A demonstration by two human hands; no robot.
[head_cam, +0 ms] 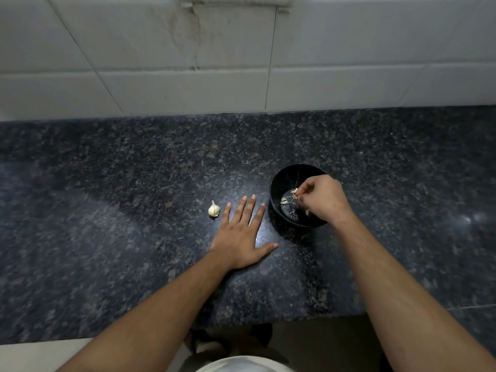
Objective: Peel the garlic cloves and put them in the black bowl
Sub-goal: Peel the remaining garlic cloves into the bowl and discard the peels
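Two hands, left hand (243,232) flat on counter (107,197), right hand (323,201) pinching garlic clove (294,190) over black bowl (279,183)

garlic bulb (214,209) left of black bowl (279,183)

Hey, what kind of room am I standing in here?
Most likely a home kitchen: a dark speckled stone countertop against a white tiled wall, with a garlic bulb and a black bowl on it.

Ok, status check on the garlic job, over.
Left hand flat on counter, open. Right hand over black bowl, fingers pinched at cloves. Whole bulb unpeeled beside left hand. Nothing in the way.
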